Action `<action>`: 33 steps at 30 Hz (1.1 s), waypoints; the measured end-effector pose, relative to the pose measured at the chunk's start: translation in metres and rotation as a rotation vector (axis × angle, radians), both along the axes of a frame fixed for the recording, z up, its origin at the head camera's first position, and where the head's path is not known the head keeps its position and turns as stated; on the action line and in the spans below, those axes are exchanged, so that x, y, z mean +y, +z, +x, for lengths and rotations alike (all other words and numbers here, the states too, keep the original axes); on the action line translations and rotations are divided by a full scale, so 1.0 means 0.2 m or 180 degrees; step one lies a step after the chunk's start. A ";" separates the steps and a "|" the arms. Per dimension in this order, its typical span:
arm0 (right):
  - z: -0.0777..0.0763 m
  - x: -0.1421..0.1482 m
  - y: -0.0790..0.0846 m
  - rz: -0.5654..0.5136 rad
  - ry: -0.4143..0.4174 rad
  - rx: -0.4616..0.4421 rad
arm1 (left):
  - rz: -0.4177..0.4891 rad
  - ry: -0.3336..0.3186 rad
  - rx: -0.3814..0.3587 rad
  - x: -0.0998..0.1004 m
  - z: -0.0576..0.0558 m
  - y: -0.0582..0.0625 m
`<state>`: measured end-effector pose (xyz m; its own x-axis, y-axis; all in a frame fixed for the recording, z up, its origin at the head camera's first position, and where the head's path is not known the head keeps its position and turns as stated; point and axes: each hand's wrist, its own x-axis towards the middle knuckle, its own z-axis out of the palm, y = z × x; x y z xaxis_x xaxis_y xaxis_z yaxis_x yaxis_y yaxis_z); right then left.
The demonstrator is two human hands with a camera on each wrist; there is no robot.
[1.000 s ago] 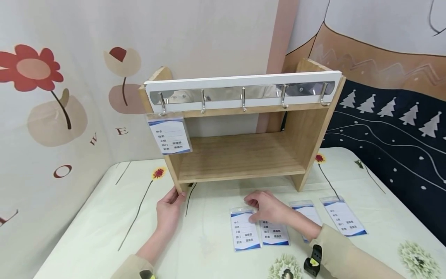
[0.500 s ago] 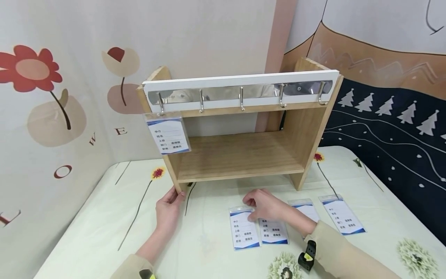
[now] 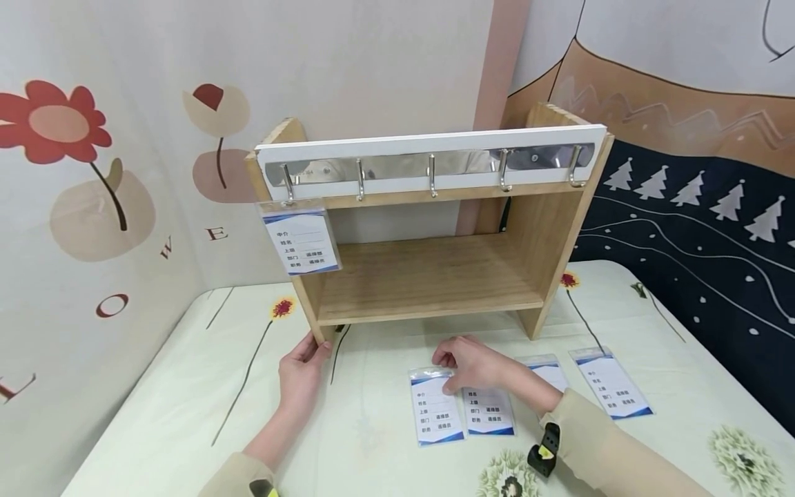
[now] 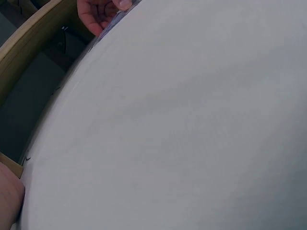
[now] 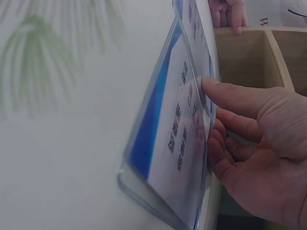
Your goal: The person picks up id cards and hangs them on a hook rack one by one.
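Note:
A small wooden shelf (image 3: 435, 276) stands on the table, a white hook rail (image 3: 459, 137) across its upper front. My left hand (image 3: 300, 376) grips the foot of its left side panel. One name badge (image 3: 303, 238) in a clear sleeve hangs at the leftmost hook. My right hand (image 3: 475, 366) pinches the top right corner of the left badge (image 3: 437, 412) on the table, thumb on its edge and other fingers curled. Partly under that hand lies a second badge (image 3: 489, 414), overlapping the first in the right wrist view.
Two more badges lie to the right, one (image 3: 546, 373) partly hidden behind the right forearm and the other (image 3: 611, 385) farther right. A flower-printed cloth (image 3: 366, 428) covers the table. Patterned curtains (image 3: 373, 62) rise behind and beside the shelf.
Both hands keep nearly the same places, the left at the shelf's foot and the right at the badge's top. The right wrist and sleeve have shifted slightly left.

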<state>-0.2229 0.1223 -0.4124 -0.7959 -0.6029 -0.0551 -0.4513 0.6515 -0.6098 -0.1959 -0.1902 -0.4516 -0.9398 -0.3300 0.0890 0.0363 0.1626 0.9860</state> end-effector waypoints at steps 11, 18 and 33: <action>-0.02 0.00 0.02 0.0077 0.0066 -0.0100 | 0.0013 -0.0025 0.0130 0.00 0.00 0.01; -0.01 0.00 0.00 -0.0030 0.0062 -0.0039 | 0.0016 -0.0069 0.0016 -0.01 0.00 0.00; -0.01 0.02 -0.01 -0.0671 0.0112 0.0000 | 0.0017 -0.0053 0.0047 0.00 0.01 0.00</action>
